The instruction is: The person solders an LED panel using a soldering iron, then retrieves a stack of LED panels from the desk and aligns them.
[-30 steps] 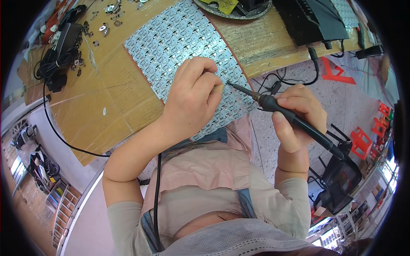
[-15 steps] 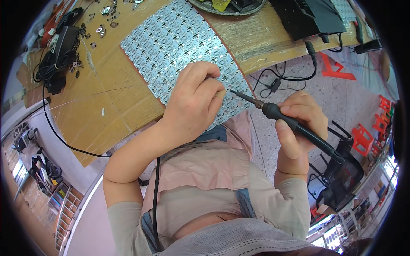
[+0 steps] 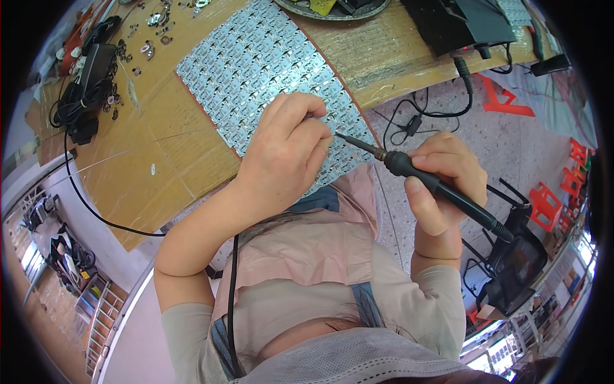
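Note:
A black soldering iron [image 3: 441, 187] lies in my right hand [image 3: 453, 179], gripped by its handle with thumb and fingers. Its tip points left and ends close beside the fingertips of my left hand [image 3: 286, 150]. That left hand hovers over or rests on the near part of a panel of small silvery circuit boards [image 3: 256, 57], fingers curled and pinched together. Whatever is between those fingers is hidden or too small to name. The panel has a reddish edge and slants across the table's near edge toward my lap.
A black box-shaped unit [image 3: 457, 25] with a plugged-in cable stands at the far right of the wooden table [image 3: 153, 128]. A round dish [image 3: 358, 11] sits behind the panel. At left lie small metal parts [image 3: 148, 50] and a black adapter [image 3: 97, 67]. A black chair [image 3: 518, 262] stands right.
My right hand and the soldering iron have shifted slightly left, bringing the tip nearer my left fingers. My left hand has moved slightly left, still pinched; the whole table view shifted a little too.

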Action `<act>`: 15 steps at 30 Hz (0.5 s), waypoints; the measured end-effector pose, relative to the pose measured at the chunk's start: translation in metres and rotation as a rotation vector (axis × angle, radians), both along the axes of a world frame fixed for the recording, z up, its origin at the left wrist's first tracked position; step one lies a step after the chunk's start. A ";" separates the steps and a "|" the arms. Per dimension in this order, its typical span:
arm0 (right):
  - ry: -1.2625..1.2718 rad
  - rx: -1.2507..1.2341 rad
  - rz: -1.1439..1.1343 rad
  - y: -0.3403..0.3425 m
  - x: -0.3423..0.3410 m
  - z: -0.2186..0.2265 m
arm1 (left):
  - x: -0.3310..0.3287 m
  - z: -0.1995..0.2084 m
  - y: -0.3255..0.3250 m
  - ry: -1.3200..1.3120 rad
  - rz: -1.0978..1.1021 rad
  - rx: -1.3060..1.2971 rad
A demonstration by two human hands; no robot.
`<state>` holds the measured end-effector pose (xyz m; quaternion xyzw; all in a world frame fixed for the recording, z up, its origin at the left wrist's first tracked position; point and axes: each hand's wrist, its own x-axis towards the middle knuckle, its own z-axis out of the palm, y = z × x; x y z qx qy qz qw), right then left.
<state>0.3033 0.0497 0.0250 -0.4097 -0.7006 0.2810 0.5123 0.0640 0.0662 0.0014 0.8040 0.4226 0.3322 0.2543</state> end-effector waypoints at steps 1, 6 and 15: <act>0.001 0.005 0.004 -0.002 0.001 0.000 | -0.002 0.002 -0.001 0.002 -0.014 0.005; 0.007 0.002 -0.032 -0.007 0.006 0.005 | -0.010 0.010 -0.013 0.059 -0.021 0.020; -0.003 0.018 -0.023 -0.003 0.002 0.000 | -0.001 -0.006 -0.012 -0.101 0.092 0.009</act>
